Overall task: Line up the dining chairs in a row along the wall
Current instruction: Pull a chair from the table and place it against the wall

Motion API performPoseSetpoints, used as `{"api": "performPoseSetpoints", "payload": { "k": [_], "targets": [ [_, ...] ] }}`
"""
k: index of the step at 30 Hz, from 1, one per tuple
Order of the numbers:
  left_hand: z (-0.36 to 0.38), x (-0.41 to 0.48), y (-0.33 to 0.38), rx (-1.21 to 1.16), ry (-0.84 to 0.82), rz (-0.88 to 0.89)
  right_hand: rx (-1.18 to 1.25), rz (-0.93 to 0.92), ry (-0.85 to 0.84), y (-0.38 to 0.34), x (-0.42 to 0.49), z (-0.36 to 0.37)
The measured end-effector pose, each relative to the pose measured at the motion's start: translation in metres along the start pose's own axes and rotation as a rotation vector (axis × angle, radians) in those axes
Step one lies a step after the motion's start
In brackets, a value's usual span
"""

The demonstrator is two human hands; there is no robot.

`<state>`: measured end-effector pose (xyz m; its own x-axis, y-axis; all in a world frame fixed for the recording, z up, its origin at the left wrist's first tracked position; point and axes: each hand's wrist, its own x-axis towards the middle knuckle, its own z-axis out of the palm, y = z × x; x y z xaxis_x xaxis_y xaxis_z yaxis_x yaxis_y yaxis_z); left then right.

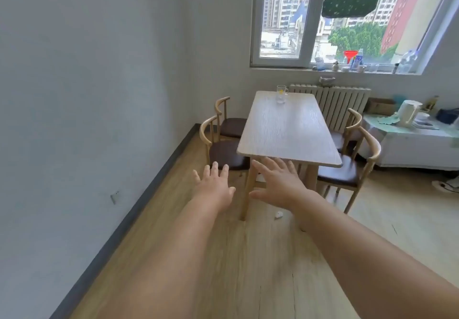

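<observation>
Several dining chairs with curved wooden backs and dark brown seats stand tucked at a pale wooden table. Two are on its left side: a near left chair and a far left chair. Two are on its right: a near right chair and a far right chair. Both my arms reach forward over the floor. My left hand is open with fingers spread, short of the near left chair. My right hand is open too, in front of the table's near end. Neither hand touches anything.
A long white wall with a dark skirting board runs along the left. A glass cup stands at the table's far end, before a radiator under the window. A white cabinet with a kettle is at the right. A paper scrap lies on the floor.
</observation>
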<state>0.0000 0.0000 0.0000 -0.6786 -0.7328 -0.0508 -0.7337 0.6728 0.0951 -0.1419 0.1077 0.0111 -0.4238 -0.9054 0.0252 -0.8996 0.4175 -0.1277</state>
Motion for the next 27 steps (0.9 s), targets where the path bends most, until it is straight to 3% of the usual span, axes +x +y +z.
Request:
{"api": "performPoseSetpoints", "payload": {
  "k": [15,27],
  "targets": [
    [0.004,0.180,-0.206,0.041,-0.086,0.022,0.061,0.016,-0.105,-0.118,0.254,0.078],
    [0.035,0.380,-0.292,0.023,-0.105,-0.031,0.083,-0.051,-0.138,-0.127,0.462,0.114]
  ]
}}
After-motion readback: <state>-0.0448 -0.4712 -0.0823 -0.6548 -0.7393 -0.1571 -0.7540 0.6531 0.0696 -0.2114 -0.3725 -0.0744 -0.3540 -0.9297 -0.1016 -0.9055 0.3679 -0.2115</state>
